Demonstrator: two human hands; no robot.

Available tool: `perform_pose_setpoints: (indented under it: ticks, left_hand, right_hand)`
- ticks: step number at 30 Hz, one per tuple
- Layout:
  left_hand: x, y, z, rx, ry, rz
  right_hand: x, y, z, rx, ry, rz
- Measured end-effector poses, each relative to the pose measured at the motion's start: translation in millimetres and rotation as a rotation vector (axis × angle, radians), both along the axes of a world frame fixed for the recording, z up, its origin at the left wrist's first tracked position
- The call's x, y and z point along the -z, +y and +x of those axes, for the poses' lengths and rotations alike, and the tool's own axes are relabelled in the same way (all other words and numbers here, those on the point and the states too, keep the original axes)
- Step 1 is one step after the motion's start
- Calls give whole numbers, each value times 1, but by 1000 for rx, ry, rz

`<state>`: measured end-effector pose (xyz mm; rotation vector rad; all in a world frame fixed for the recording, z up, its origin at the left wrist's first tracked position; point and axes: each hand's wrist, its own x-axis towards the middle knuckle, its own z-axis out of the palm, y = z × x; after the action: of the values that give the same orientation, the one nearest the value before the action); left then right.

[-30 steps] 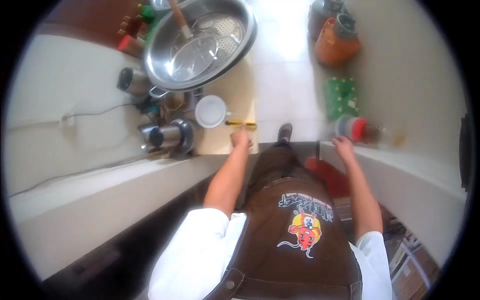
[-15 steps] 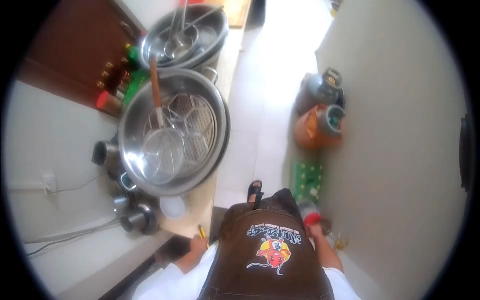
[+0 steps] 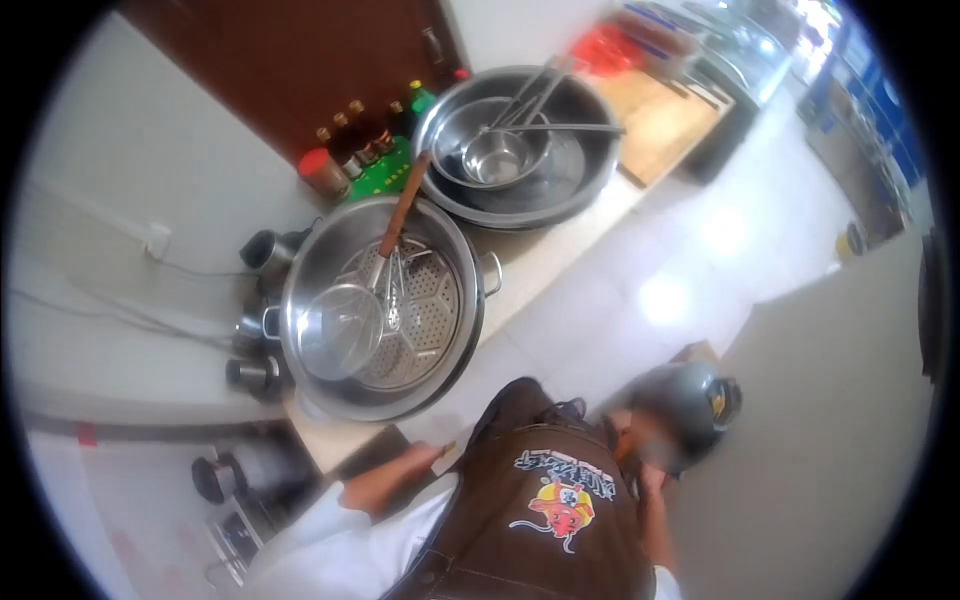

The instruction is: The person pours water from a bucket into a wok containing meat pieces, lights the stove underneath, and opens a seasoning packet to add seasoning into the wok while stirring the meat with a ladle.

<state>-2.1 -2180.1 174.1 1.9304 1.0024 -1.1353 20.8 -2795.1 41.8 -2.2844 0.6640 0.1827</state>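
Observation:
My left hand is closed beside the counter's near corner, left of my brown apron. A small, narrow object with a yellowish part pokes out of its fingers; its kind is too blurred to tell. My right hand hangs low on the right side of the apron, close to the grey gas cylinder. Blur hides its fingers and whatever they may hold. On the counter, a large steel basin holds a perforated steamer plate, a wire whisk and a wooden-handled strainer.
A second steel basin with a smaller pot and long-handled utensils stands farther along the counter. Behind are sauce bottles and a red-lidded jar. A wooden board lies at the far end. Steel cups line the wall.
My view has swung left, bringing the counter's far end into sight. The yellow-and-black object in my left hand shows less now. The red item at my right hand is no longer visible.

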Motion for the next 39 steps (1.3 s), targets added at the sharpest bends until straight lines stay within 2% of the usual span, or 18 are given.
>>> perform_pose_setpoints:
  ticks: [2,3,4,6,10,12,15,18,21,24,25,27,30,32,33,36,37,39]
  left_hand:
    - [-19,-50,55,-130,-68,-22]
    - [-44,-74,88,-190,-151,-74]
    - [-37,-92,108,-231,-169,-81]
    - [-19,-126,136,-356,-391,0]
    - [56,-168,174,-336,-406,162]
    - [87,-186,193,-266,-410,242]
    - [54,-203,232,-341,-220,17]
    - [60,-214,267,-268,-124,90]
    - [73,-227,277,-235,-256,78]
    - [75,-252,287,-342,-444,168]
    - [60,-257,298,-611,-247,41]
    - [58,-284,293,-905,-296,18]
    - [121,-332,235,-708,-618,151]
    - [87,-374,226,-47,-436,530]
    - [79,-401,220,3,-391,544]
    - [64,-468,212,-263,-320,383]
    - [61,-488,211,-387,-295,327]
    - [56,-523,210,-516,-258,275]
  right_hand:
    - [12,-71,119,-698,-351,-777]
    - [-51,-65,189,-847,-50,-926]
    - [-94,-53,250,-576,-330,-526]
    - [-190,-15,349,-438,-304,-117]
    - [-320,85,481,-442,-175,252]
    - [-333,107,522,-466,3,295]
    - [-265,101,552,-655,-98,426]
    - [-264,108,587,-781,-43,516]
    - [-294,114,628,-852,-108,445]
    - [-324,130,682,-946,-354,272]
    - [-346,147,702,-967,-410,193]
    - [-344,168,763,-1077,-687,181]
    - [-332,222,866,-1212,-926,-28]
    - [-335,257,916,-1332,-926,-181]
    - [-335,274,939,-1396,-990,-256]
    - [-314,308,992,-1498,-1258,-614]
    - [-318,313,993,-1514,-1263,-598]
    - [-325,316,992,-1667,-955,-837]
